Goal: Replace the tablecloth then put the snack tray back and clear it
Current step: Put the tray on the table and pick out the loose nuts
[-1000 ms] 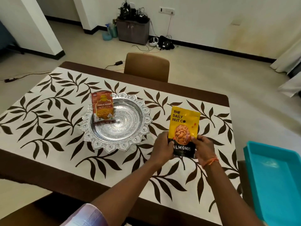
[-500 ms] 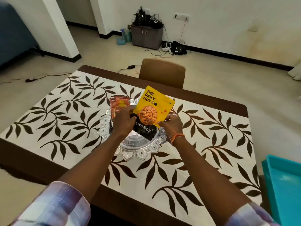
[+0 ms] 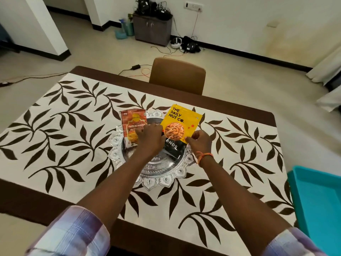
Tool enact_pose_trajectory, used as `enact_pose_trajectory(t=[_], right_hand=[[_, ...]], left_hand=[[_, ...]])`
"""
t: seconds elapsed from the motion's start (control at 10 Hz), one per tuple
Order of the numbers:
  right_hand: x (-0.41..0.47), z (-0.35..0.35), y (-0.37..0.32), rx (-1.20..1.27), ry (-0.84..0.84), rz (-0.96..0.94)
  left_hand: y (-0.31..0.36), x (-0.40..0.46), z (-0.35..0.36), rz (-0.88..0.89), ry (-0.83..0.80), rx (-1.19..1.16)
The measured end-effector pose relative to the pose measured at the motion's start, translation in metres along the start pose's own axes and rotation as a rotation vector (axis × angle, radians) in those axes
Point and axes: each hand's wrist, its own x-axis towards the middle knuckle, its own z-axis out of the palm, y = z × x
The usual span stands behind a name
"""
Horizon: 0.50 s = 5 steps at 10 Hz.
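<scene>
the silver tray (image 3: pixel 162 174) sat on the leaf-print cloth (image 3: pixel 60 137), about midway along the table (image 3: pixel 22 200), and everything else grouped round it. both hands were over the tray. the right hand (image 3: pixel 200 143) gripped the yellow almond pouch (image 3: pixel 180 126) at its right edge, thumb pressed on the front face near the lower corner of the yellow part, the other fingers curled behind it. the pouch stood tilted over the tray's far right side, its black bottom down toward the tray floor; i could not tell whether it touched. the left hand (image 3: pixel 151 137) had its fingers bent at the pouch's left edge, knuckles up, and it covered the lower right corner of the orange packet (image 3: pixel 133 128). whether those fingers pinched the pouch, the packet or neither, i could not tell. the orange packet leaned on the tray's far left rim. an orange thread (image 3: pixel 204 157) circled the right wrist. beyond the tray, at the table's far side, stood a brown chair (image 3: pixel 177 76). to the tray's right, off the table's edge, was a teal bin (image 3: pixel 321 204).
</scene>
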Motion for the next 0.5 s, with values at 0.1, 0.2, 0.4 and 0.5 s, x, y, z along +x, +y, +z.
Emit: enact_pose_trajectory(t=[0.1, 0.2, 0.4, 0.5], right_hand=[[-0.004, 0.004, -0.002, 0.031, -0.002, 0.031], [-0.010, 0.009, -0.005, 0.054, 0.011, 0.046], [-0.033, 0.000, -0.005, -0.037, 0.023, 0.069], [-0.055, -0.017, -0.008, -0.044, 0.074, 0.065]], left_hand=[[0.000, -0.017, 0.008, 0.033, -0.014, -0.016], [0.001, -0.040, 0.020, 0.066, 0.023, -0.038], [0.002, -0.065, 0.019, 0.093, 0.037, -0.121], [0.002, -0.087, 0.009, 0.102, 0.136, -0.178]])
